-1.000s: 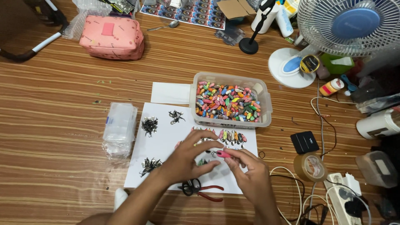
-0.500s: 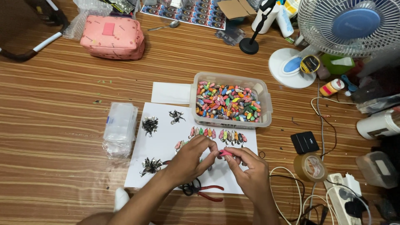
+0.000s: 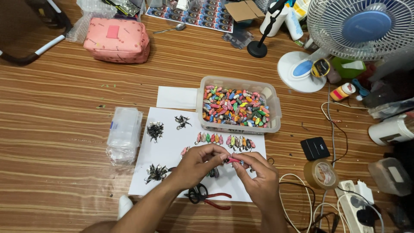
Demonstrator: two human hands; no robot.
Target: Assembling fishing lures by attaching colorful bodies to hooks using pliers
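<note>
We pinch a small pink lure (image 3: 235, 160) between our left hand (image 3: 199, 162) and right hand (image 3: 258, 179), both clamped on it above the white sheet (image 3: 166, 172), with pliers (image 3: 207, 197) near its front edge and open bench (image 3: 56, 164) to the left.

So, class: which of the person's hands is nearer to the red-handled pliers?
Left. The left hand hovers just above the pliers; the right hand is further off, to their right.
</note>
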